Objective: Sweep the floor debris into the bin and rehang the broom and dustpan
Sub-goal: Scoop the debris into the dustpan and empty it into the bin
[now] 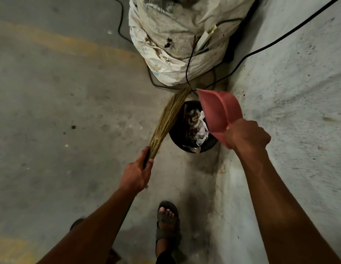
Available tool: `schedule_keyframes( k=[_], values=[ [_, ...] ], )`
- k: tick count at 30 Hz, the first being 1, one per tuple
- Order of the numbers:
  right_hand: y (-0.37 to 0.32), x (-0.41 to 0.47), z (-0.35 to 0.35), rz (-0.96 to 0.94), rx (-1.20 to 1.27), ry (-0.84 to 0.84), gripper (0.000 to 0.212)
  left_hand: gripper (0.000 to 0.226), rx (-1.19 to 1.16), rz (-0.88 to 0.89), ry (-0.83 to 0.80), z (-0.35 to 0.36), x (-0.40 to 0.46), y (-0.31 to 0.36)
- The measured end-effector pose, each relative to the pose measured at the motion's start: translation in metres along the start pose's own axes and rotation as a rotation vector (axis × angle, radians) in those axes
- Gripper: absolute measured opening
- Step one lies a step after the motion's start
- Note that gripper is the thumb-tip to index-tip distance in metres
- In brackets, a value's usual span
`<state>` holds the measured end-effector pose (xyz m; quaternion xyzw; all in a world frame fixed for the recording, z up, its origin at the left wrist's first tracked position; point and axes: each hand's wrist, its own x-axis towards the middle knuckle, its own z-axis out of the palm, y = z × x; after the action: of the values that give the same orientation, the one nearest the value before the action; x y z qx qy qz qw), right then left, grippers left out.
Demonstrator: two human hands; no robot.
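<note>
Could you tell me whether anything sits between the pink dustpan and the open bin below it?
Nothing visible does. The right hand holds the dustpan tilted over the bin; the broom in the left hand lies along the bin's left side.

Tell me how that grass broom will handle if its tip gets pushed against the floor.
The broom is a bundle of thin dry fibres, so its tip should splay and bend. It probably weighs little: the left hand holds it alone, near the bound end.

A garage-like utility space: bare concrete floor [51, 111], trailing cables [261, 48], stuffed sack [175, 35]
</note>
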<state>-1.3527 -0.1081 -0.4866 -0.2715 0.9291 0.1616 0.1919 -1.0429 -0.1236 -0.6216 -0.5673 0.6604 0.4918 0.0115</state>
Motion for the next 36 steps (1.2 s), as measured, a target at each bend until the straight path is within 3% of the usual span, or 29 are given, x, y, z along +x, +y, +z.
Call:
schedule_keyframes(
  k=[2,6,14,21,27,36],
  values=[
    [0.001,-0.009,0.0,-0.009,0.072,0.026,0.053,0.057,-0.003,-0.003,0.005,0.001,-0.002,-0.004],
    [-0.021,-0.02,0.025,-0.078,0.219,0.038,0.037,0.056,0.014,-0.005,0.007,0.005,-0.002,-0.012],
    [-0.031,-0.017,0.098,-0.145,0.115,-0.012,0.033,0.056,0.02,0.027,0.016,0.006,0.002,-0.028],
    [-0.01,-0.021,0.081,-0.069,0.204,0.105,0.033,0.057,0.009,0.002,0.026,-0.005,-0.005,-0.033],
    [-0.014,-0.029,0.089,-0.053,0.174,0.003,0.037,0.057,0.033,0.022,0.039,-0.006,0.002,-0.036],
    [-0.044,-0.01,0.122,-0.033,0.265,0.018,0.03,0.057,0.04,0.009,0.046,0.003,0.017,-0.042]
  ],
)
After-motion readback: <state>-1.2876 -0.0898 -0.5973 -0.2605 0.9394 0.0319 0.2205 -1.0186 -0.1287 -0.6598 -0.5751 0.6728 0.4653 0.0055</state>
